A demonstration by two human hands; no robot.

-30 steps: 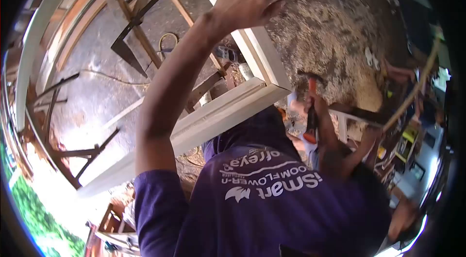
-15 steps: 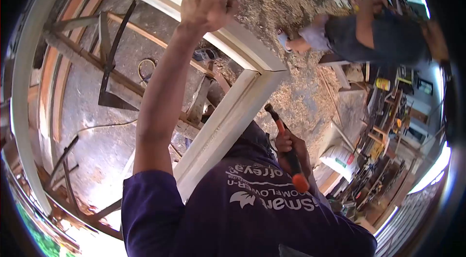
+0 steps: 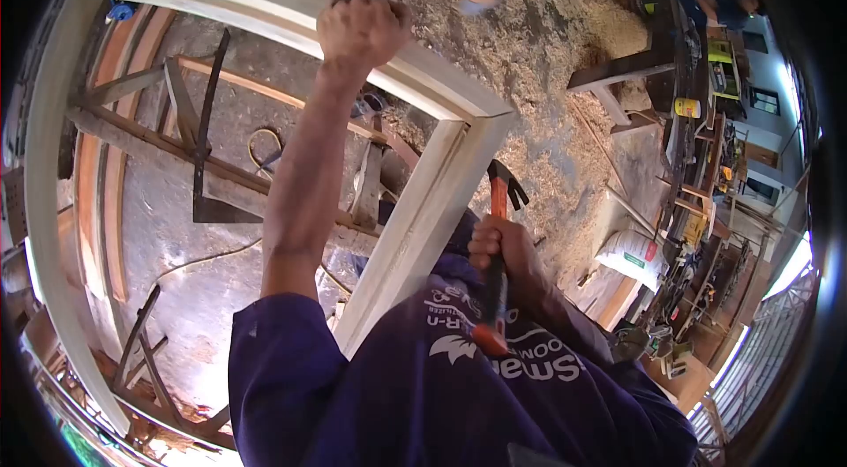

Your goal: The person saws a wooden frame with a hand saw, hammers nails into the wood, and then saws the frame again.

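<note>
A large pale wooden frame [image 3: 423, 202] with a mitred-looking corner fills the left and middle of the view. My left hand [image 3: 363, 30] is closed over its far rail, knuckles up; the fingertips are hidden. In my right hand [image 3: 510, 248] is a claw hammer [image 3: 499, 193], gripped by its orange and black handle. The hammer's dark claw head points away from me, just right of the frame's near side piece and apart from it. The orange handle end lies over my purple shirt [image 3: 388, 387].
Below the frame are a wooden trestle [image 3: 229, 176], a roll of tape [image 3: 263, 149] and a cord. Wood shavings [image 3: 547, 149] cover the floor. At right stand a white sack [image 3: 631, 257], a yellow container [image 3: 687, 108] and a cluttered bench. Other people are at the top.
My right hand has shifted left and the hammer stands more upright, its claw turned into view. The left hand stays on the frame. A person nearby has moved toward the top edge.
</note>
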